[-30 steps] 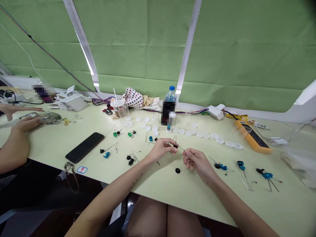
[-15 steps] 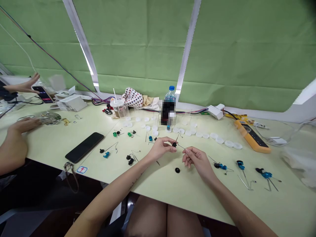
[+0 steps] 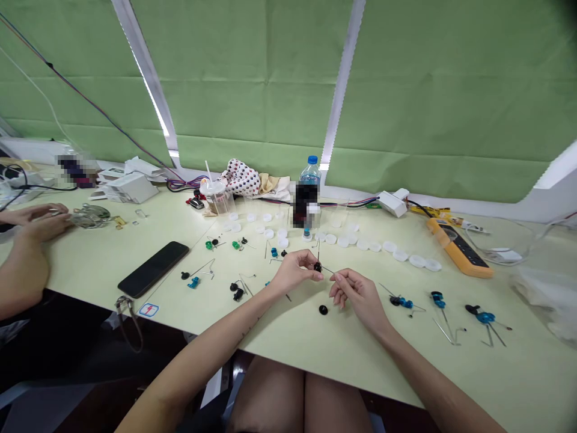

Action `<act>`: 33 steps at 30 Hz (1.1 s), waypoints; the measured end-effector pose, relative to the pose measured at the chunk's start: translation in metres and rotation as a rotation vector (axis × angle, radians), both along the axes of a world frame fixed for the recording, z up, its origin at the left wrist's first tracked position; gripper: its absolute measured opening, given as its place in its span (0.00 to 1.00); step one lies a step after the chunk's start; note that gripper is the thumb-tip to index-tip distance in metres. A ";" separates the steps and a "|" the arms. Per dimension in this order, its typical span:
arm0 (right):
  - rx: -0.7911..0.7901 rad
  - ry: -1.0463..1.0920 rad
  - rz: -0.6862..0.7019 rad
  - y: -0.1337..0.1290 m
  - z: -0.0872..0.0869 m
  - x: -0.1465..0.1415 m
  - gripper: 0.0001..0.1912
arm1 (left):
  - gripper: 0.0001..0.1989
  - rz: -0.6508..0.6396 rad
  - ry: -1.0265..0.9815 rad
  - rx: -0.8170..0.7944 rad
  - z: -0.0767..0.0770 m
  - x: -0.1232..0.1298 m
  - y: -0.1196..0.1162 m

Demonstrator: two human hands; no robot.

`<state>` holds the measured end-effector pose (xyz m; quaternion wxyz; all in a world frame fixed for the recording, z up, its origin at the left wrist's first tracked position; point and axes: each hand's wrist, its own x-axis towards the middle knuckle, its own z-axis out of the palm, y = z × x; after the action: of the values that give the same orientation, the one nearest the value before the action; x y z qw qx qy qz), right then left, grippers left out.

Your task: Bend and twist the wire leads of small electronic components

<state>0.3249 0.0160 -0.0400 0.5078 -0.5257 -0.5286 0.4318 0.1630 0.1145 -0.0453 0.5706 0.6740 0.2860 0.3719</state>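
Between the fingertips of my left hand [image 3: 295, 272] is a small black part [image 3: 318, 266] with a thin metal rod standing up from it. My right hand [image 3: 358, 291] pinches a thin metal rod [image 3: 328, 269] whose far end meets the black part. Below and between the hands, a black round disc [image 3: 323, 310] lies on the table. Right of my right hand are blue and black parts [image 3: 401, 302] with thin rods. More small parts lie left of my left hand, among them a blue piece [image 3: 193, 282] and a black piece [image 3: 238, 294].
Small white round cups [image 3: 362, 245] run in rows behind my hands. A bottle [image 3: 312, 171] and a lidded cup [image 3: 216, 195] stand farther back. A black phone [image 3: 153, 269] lies left, an orange meter [image 3: 460, 246] right. Another person's hands [image 3: 47, 222] are at the far left.
The upright rod on the black part has turned closer to vertical, and my right hand has shifted slightly left. The other person's raised hand has come down beside their other hand.
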 end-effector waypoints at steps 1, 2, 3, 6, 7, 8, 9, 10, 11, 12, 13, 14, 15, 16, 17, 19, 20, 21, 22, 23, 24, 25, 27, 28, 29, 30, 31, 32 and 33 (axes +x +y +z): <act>0.000 -0.005 0.001 0.000 0.000 0.000 0.21 | 0.15 0.004 0.006 0.009 -0.001 0.000 0.000; -0.001 -0.011 0.003 0.000 0.001 0.000 0.20 | 0.15 0.006 0.012 0.016 -0.001 0.000 0.000; 0.001 -0.019 0.004 0.000 0.001 0.000 0.20 | 0.16 0.008 0.015 0.022 -0.001 0.000 0.000; 0.015 -0.056 0.009 -0.001 -0.001 0.000 0.19 | 0.17 0.001 0.016 0.024 -0.001 -0.001 0.000; 0.024 -0.072 0.009 -0.001 -0.002 0.000 0.19 | 0.17 -0.005 0.011 0.021 -0.001 -0.001 0.000; 0.035 -0.092 0.009 -0.001 -0.002 0.001 0.18 | 0.17 -0.014 0.004 0.016 0.000 -0.001 -0.001; 0.047 -0.115 0.007 -0.001 -0.003 0.001 0.18 | 0.17 -0.022 -0.003 0.014 0.000 -0.002 -0.001; 0.064 -0.143 0.002 -0.001 -0.004 0.001 0.18 | 0.17 -0.027 -0.010 0.015 0.000 -0.002 -0.002; 0.085 -0.178 -0.008 -0.002 -0.004 0.001 0.17 | 0.17 -0.030 -0.014 0.021 0.001 -0.002 -0.002; 0.109 -0.220 -0.022 -0.002 -0.005 0.002 0.17 | 0.16 -0.031 -0.016 0.031 0.001 -0.002 -0.003; 0.136 -0.270 -0.039 -0.002 -0.006 0.002 0.17 | 0.16 -0.033 -0.018 0.040 0.001 -0.002 -0.003; 0.167 -0.327 -0.058 -0.003 -0.006 0.003 0.16 | 0.16 -0.036 -0.020 0.047 0.001 -0.002 -0.003; 0.204 -0.389 -0.080 -0.003 -0.007 0.004 0.16 | 0.15 -0.040 -0.024 0.051 0.001 -0.002 -0.004; 0.247 -0.454 -0.098 -0.003 -0.008 0.005 0.15 | 0.15 -0.045 -0.028 0.052 0.001 -0.002 -0.004; 0.291 -0.516 -0.116 -0.002 -0.009 0.006 0.15 | 0.15 -0.048 -0.033 0.052 0.001 -0.002 -0.004; 0.371 -0.599 -0.155 -0.002 -0.009 0.008 0.15 | 0.15 -0.049 -0.038 0.053 0.002 -0.002 -0.004; 0.395 -0.615 -0.172 -0.002 -0.008 0.008 0.15 | 0.15 -0.049 -0.036 0.056 0.002 -0.002 -0.005; 0.403 -0.612 -0.187 -0.002 -0.007 0.008 0.16 | 0.15 -0.050 -0.031 0.061 0.002 -0.002 -0.005; 0.399 -0.597 -0.197 -0.002 -0.006 0.007 0.16 | 0.15 -0.051 -0.023 0.066 0.003 -0.002 -0.006; 0.385 -0.574 -0.201 -0.003 -0.005 0.007 0.16 | 0.15 -0.052 -0.012 0.074 0.003 -0.002 -0.006; 0.364 -0.545 -0.198 -0.003 -0.003 0.006 0.17 | 0.14 -0.051 0.001 0.084 0.003 -0.002 -0.007; 0.336 -0.506 -0.192 -0.003 -0.002 0.005 0.17 | 0.14 -0.048 0.014 0.094 0.004 -0.002 -0.007; 0.262 -0.391 -0.182 -0.003 -0.001 0.004 0.17 | 0.14 -0.042 0.032 0.109 0.004 -0.001 -0.008; 0.220 -0.319 -0.176 -0.002 -0.001 0.003 0.17 | 0.14 -0.042 0.036 0.111 0.004 -0.002 -0.008; 0.179 -0.245 -0.169 -0.002 -0.001 0.003 0.17 | 0.14 -0.043 0.035 0.113 0.004 -0.002 -0.008; 0.144 -0.178 -0.161 -0.001 0.000 0.003 0.18 | 0.14 -0.044 0.033 0.115 0.003 -0.002 -0.008; 0.114 -0.125 -0.150 0.000 0.000 0.003 0.18 | 0.13 -0.045 0.031 0.120 0.003 -0.002 -0.008; 0.090 -0.087 -0.138 0.001 0.000 0.004 0.18 | 0.13 -0.044 0.033 0.128 0.003 -0.002 -0.007; 0.071 -0.063 -0.128 0.002 0.000 0.004 0.18 | 0.13 -0.044 0.038 0.139 0.002 -0.002 -0.007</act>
<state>0.3290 0.0180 -0.0398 0.5359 -0.5533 -0.5246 0.3627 0.1609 0.1073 -0.0432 0.5250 0.7249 0.2554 0.3655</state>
